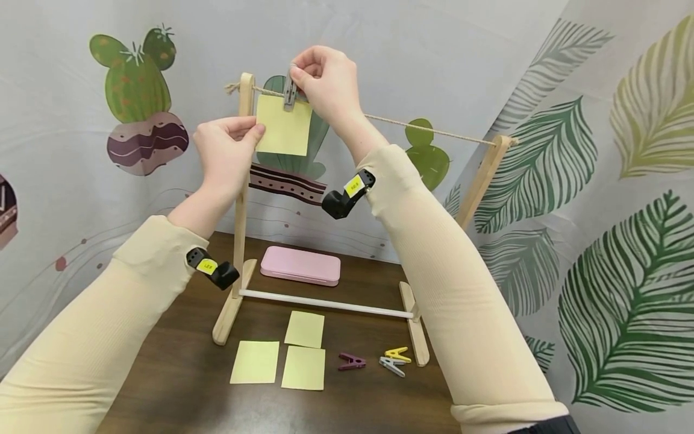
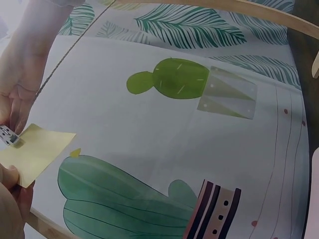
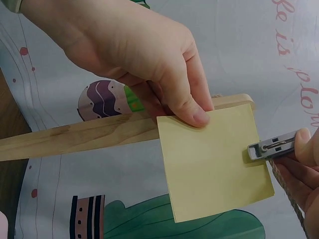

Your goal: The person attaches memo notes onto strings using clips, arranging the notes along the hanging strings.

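A yellow sticky note (image 1: 283, 129) hangs at the left end of a thin rope (image 1: 428, 128), close to the left post. My left hand (image 1: 225, 147) pinches the note's left edge between thumb and fingers. With thumb and fingers, my right hand (image 1: 331, 81) pinches a grey clothespin (image 1: 290, 90) whose tip sits over the note's top edge at the rope. In the right wrist view, the clothespin (image 3: 271, 145) lies across the edge of the note (image 3: 214, 164). Part of the note (image 2: 37, 152) and both hands appear at the left of the left wrist view.
Several yellow sticky notes (image 1: 255, 362) lie on the dark table (image 1: 179, 374). To their right are a purple clothespin (image 1: 352, 361), a yellow one (image 1: 397, 354) and a grey one (image 1: 392, 366). A pink case (image 1: 300, 265) sits behind the white crossbar (image 1: 325, 303) of the wooden stand (image 1: 241, 211).
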A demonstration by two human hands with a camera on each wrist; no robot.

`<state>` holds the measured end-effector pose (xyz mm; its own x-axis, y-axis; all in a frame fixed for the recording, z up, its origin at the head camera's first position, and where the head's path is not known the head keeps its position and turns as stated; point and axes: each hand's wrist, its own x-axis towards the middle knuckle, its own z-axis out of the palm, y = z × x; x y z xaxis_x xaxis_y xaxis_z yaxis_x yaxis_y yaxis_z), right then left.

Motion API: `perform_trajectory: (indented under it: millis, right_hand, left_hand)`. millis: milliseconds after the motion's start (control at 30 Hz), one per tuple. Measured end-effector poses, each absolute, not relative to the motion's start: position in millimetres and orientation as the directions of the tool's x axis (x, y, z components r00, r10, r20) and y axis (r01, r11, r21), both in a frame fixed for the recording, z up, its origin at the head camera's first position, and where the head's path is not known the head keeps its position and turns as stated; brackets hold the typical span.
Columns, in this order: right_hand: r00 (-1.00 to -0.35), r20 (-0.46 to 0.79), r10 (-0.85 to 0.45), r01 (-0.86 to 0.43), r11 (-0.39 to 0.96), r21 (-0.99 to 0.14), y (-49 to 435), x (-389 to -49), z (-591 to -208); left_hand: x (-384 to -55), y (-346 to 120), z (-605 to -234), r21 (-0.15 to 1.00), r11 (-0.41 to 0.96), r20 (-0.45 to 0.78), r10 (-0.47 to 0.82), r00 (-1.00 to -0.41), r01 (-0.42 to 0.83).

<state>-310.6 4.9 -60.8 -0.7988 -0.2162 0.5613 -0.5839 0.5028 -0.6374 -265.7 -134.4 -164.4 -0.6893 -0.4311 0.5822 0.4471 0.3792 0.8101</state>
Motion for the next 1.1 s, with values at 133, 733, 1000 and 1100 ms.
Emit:
perform_trajectory:
  millis: [133,733,1000,1100]
  right_hand:
    - [-0.806,0.549,-0.224,-0.576,0.511,-0.638,1.0,-310.7,-62.1]
    - [-0.819,0.462,-0.340,-0.572,0.542,-0.615,7.5,-307.2,-61.9]
    - [-0.823,0.436,-0.365,-0.568,0.534,-0.626,11.9,-307.8,-62.6]
    - [-0.819,0.443,-0.364,-0.572,0.577,-0.583,12.8,-307.3,-62.3]
  left_hand:
    - [-266.7,-137.8,-164.8,0.811,0.381,0.581,-0.428,-0.692,0.445]
    - [-263.5,-135.7,-167.5,0.818,0.358,0.572,-0.415,-0.708,0.451]
    - [-260.2,-135.8,-170.0,0.829,0.324,0.558,-0.418,-0.716,0.457]
    - [-259.6,-135.4,-170.5,0.833,0.289,0.554,-0.417,-0.721,0.472]
